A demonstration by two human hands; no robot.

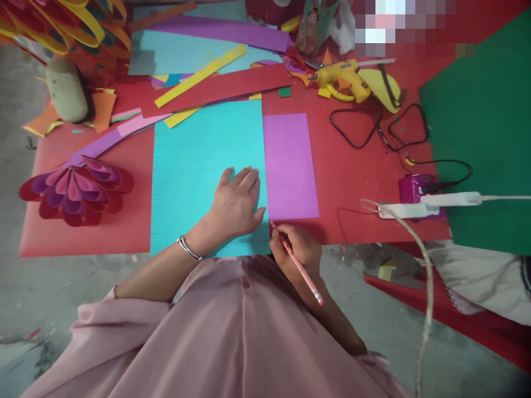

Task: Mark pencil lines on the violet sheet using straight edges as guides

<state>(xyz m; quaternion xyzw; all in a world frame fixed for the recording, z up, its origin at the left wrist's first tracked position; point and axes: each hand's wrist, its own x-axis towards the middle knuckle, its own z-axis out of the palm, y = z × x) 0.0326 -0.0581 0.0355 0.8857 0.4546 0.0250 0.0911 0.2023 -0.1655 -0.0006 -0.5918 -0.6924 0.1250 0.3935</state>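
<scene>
A large turquoise paper sheet [194,149] lies before me, with faint pencil marks along its left edge. My left hand [238,204] rests flat on it, fingers spread, holding nothing. At the sheet's lower right edge, my right hand [298,249] grips a pink pencil [299,267]. The pencil's tip is at the edge of the turquoise sheet, and its eraser end points toward me. A purple paper sheet [290,166] lies against the turquoise sheet's right side, just above my right hand.
Paper strips, including a red strip [228,88], lie across the back. A looped paper flower [77,190] sits left, below a cream oval object [66,91]. A yellow glue gun [344,80] lies back right. Cables run to a purple box [418,188] beside a green board [485,132].
</scene>
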